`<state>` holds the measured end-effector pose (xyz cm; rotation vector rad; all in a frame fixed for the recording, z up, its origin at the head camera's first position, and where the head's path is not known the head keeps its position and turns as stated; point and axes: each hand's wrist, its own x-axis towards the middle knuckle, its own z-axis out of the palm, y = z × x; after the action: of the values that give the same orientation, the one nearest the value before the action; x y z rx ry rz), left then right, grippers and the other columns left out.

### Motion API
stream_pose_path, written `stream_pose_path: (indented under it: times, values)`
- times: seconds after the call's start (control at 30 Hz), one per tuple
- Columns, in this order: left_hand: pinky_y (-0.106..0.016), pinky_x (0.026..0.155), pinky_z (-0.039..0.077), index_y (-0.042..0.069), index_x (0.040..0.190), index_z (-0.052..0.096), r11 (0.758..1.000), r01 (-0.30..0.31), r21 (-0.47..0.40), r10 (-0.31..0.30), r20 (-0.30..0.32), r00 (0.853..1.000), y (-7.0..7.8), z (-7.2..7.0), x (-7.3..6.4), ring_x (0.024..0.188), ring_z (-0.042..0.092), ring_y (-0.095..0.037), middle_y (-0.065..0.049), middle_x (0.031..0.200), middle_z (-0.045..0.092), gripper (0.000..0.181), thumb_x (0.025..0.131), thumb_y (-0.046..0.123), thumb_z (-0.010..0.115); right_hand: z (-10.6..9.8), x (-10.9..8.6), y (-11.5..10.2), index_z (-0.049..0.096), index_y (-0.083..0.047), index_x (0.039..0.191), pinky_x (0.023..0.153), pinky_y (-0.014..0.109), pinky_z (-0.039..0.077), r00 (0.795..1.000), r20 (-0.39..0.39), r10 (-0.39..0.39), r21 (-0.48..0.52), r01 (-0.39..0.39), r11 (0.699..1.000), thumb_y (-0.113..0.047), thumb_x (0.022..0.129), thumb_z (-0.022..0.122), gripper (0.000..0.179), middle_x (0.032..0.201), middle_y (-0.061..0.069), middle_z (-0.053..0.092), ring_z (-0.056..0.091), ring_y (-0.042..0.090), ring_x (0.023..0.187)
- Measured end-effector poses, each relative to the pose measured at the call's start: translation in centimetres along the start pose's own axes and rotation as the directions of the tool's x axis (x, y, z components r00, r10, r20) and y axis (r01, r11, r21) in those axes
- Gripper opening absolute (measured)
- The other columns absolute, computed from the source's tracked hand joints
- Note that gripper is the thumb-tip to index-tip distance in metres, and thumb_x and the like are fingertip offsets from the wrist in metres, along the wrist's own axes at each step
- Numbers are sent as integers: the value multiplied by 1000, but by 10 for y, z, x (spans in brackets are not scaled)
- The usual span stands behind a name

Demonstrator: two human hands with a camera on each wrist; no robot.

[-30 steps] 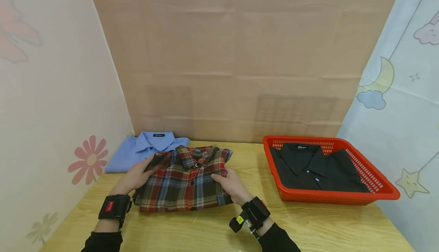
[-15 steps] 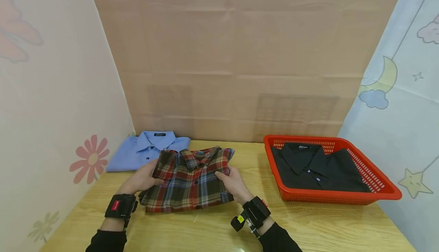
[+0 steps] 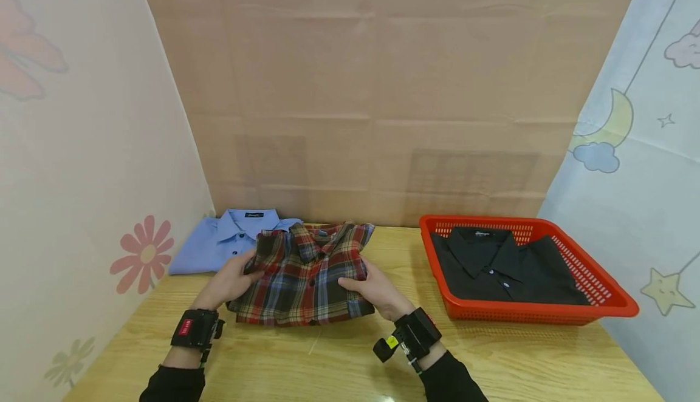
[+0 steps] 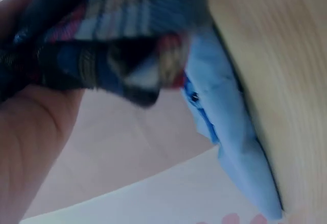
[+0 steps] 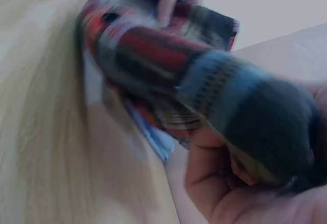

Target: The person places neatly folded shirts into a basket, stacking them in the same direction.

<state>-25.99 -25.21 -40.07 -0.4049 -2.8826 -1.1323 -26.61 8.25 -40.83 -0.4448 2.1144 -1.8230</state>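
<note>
A folded plaid shirt in red, dark green and blue is held between both hands near the middle of the table. My left hand grips its left side, thumb on top. On the opposite side my right hand holds the edge; in the right wrist view its fingers curl beneath the cloth. Both wrist views show the shirt raised off the table, its near edge sagging. Behind it to the left lies a folded light blue shirt, its right part covered by the plaid one.
On the right of the wooden table stands a red plastic basket. A folded black shirt lies inside it. Brown paper covers the back wall, and a flower-printed wall borders the left side.
The plaid shirt, gripped on both sides, first shifted slightly right, then rose and moved away from the table's front. Its folds have changed shape. The blue shirt and basket have stayed put.
</note>
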Motion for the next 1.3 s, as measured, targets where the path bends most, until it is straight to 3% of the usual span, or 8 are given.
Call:
stream_pose_path:
  times: [0.1, 0.2, 0.3, 0.53, 0.77, 0.87, 1.1, 1.3]
  values:
    - [-63, 107, 34, 4, 154, 29, 1000, -22, 5, 22, -28, 999, 6, 0, 3, 139, 33, -49, -26, 152, 37, 63, 98, 12, 58, -3, -1, -5, 12, -12, 158, 116, 63, 18, 999, 1, 36, 40, -36, 999, -16, 89, 73, 93, 164, 16, 11, 9, 41, 150]
    - [-63, 108, 33, -1, 153, 27, 1000, -27, 13, 27, -57, 998, 13, -1, 5, 139, 32, -50, -29, 152, 34, 65, 98, 12, 58, -6, -3, -11, 6, -11, 159, 115, 66, 14, 998, -28, 52, 53, -51, 997, -10, 88, 72, 96, 164, 17, 1, 0, 43, 150]
    - [-64, 107, 34, -8, 151, 26, 999, -7, 42, 10, -85, 996, 18, 0, 7, 138, 31, -52, -33, 151, 33, 67, 98, 15, 59, -7, -6, -16, 11, -11, 158, 115, 64, 18, 999, -50, 13, 60, -10, 998, -6, 90, 67, 88, 164, 18, 10, 10, 43, 149]
    - [-62, 105, 38, -5, 149, 34, 999, -4, 52, 12, -163, 987, 32, 8, 10, 135, 38, -50, -31, 148, 39, 64, 97, 20, 62, -17, -16, -28, 25, -12, 156, 112, 55, 33, 992, -99, -80, 65, 87, 994, -1, 95, 59, 70, 155, 17, 34, 36, 39, 141]
    - [-58, 96, 46, -1, 143, 44, 983, -176, 52, 184, -228, 956, 46, 26, 17, 123, 54, -46, -28, 137, 54, 48, 100, 17, 58, -40, -29, -38, 25, -17, 156, 98, 35, 51, 988, -135, -77, 83, 89, 993, -1, 97, 56, 68, 145, 16, 49, 54, 28, 127]
    - [-54, 88, 50, 7, 137, 49, 971, -238, 36, 240, -239, 941, 52, 34, 21, 113, 62, -39, -21, 127, 62, 38, 102, 19, 54, -52, -36, -40, 29, -17, 155, 93, 34, 53, 985, -160, -70, 57, 80, 995, -4, 98, 56, 65, 142, 18, 53, 59, 27, 121]
    - [-48, 81, 53, 15, 139, 48, 954, -300, 5, 289, -284, 914, 69, 51, 32, 102, 67, -33, -15, 123, 66, 37, 104, 26, 49, -76, -53, -45, 27, -13, 155, 98, 39, 50, 974, -215, -66, -35, 60, 998, -8, 100, 55, 62, 146, 18, 47, 51, 33, 129]
    - [-52, 87, 53, 18, 146, 43, 949, -297, -104, 249, -326, 912, 88, 64, 42, 110, 65, -34, -15, 132, 62, 45, 103, 30, 50, -96, -63, -46, 15, -13, 158, 107, 41, 44, 961, -263, -83, -58, 70, 996, -8, 102, 51, 68, 156, 17, 33, 36, 34, 141]
